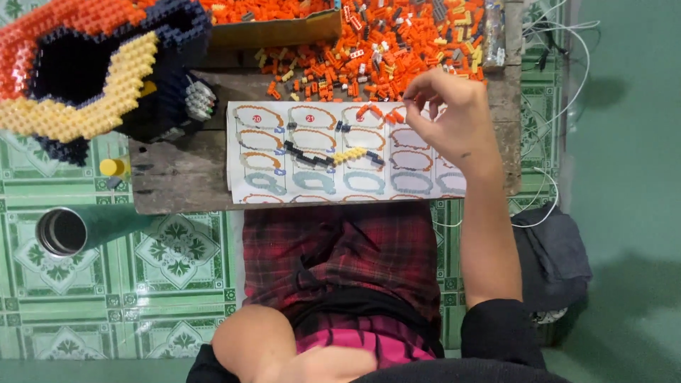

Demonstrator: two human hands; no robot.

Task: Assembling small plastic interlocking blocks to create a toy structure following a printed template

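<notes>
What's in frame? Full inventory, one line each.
brick model: one, orange, cream and dark blue, hollow middle, top left, partly over the table edge
loose bricks: a large pile, mostly orange with some yellow and grey, along the table's far edge
cardboard box: one, brown, holding orange bricks, top centre
instruction sheet: one, white with printed step pictures, table centre
brick strip: one, black and yellow, lying on the sheet
table: one, worn wood
metal can: one, silver, open, on the green tiled floor, left
cable: white, right
dark cloth: one, grey, floor right
right hand: raised over the sheet's right end, fingers pinched; anything held is too small to tell
left hand: resting at the lap, bottom edge
</notes>
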